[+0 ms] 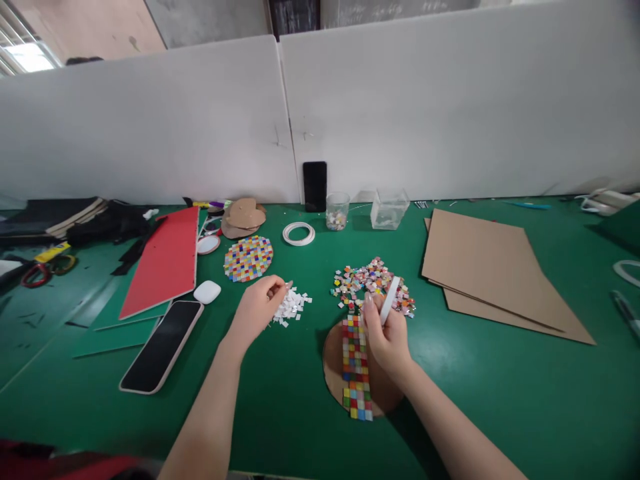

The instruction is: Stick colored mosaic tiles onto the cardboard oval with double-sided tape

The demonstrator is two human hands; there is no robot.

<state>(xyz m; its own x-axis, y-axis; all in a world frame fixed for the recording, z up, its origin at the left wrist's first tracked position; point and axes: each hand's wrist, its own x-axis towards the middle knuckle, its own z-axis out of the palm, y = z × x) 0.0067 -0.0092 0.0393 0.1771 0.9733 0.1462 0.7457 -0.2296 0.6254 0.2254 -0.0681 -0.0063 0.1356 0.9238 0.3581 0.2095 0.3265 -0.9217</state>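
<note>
My left hand (259,303) is closed in a pinch at the left edge of a pile of small white pieces (295,305); what its fingertips hold is too small to name. A white stick-like tool (390,300) is gripped in my right hand (387,337), which hovers over a round cardboard disc (333,360). Several rows of colorful square tiles (356,360) form a vertical band on that disc. Just behind the disc lies a loose heap of colorful tiles (370,277).
A tile-covered disc (249,259), a white ring (299,233) and a tile cup (337,217) stand farther back, beside a clear box (389,210). Phones (163,347) and a red board (167,260) lie left; cardboard sheets (485,260) lie right.
</note>
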